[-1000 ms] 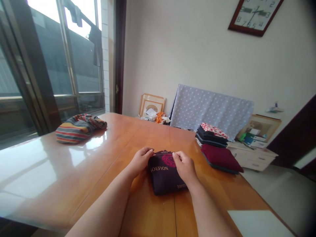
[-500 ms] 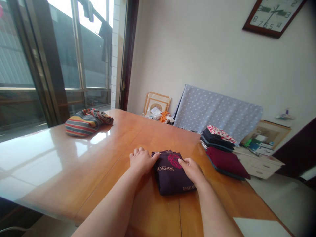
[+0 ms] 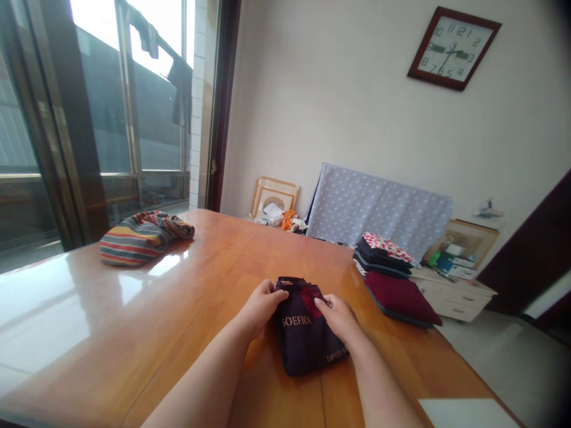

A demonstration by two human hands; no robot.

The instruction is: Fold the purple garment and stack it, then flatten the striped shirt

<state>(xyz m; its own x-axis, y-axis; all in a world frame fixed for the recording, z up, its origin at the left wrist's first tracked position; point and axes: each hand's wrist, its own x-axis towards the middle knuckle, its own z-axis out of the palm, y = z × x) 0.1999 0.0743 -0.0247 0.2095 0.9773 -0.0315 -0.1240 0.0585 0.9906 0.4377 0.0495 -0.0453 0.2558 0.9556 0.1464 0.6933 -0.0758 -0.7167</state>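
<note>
You have strong daylight entering through the window (image 3: 129, 101) at left, blown out white in its upper panes and laying broad glare across the varnished table (image 3: 134, 315). Shadows are faint and soft, the room dims toward the right, and your frame bends at the edges, with darkened corners.

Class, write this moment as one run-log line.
left hand: on folded dark garment | right hand: on it | nearby: maroon cloth

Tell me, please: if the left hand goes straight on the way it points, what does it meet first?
The folded dark garment with red print; the left hand seems to touch its edge, though depth is unclear.
</note>
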